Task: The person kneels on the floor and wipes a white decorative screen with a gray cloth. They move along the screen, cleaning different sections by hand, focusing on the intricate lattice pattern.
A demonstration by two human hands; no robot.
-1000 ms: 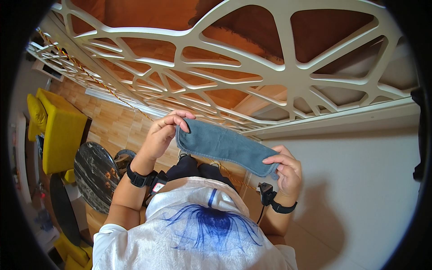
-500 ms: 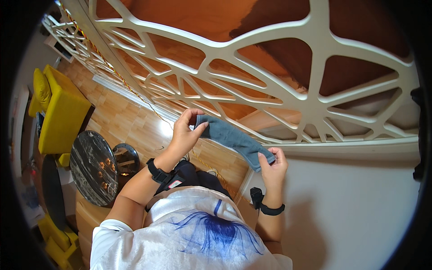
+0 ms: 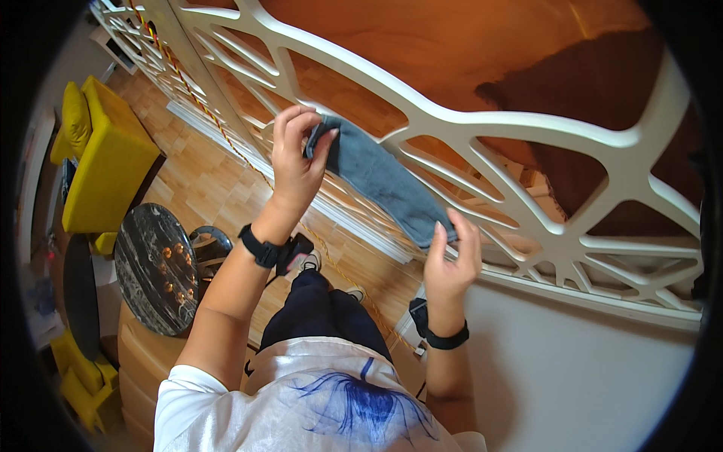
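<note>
A folded grey-blue cloth (image 3: 388, 181) stretches as a long strip between my two hands, against the white lattice panel (image 3: 452, 120). My left hand (image 3: 297, 154) pinches its upper left end between thumb and fingers. Its lower right end is gripped by my right hand (image 3: 454, 252), thumb on the near side. The strip slants down from left to right. It overlaps the lattice bars in the picture; whether it touches them I cannot tell.
A red and yellow twisted cord (image 3: 184, 87) runs down past the lattice to the wooden floor (image 3: 211, 181). On the left stand a round black marbled table (image 3: 154, 264), a smaller dark round table (image 3: 211, 245) and a yellow armchair (image 3: 105, 166). A pale wall (image 3: 572, 361) is at right.
Both hands have moved up and forward with the cloth, toward the lattice, the left hand more. The view has shifted, and my legs and shoes now show below.
</note>
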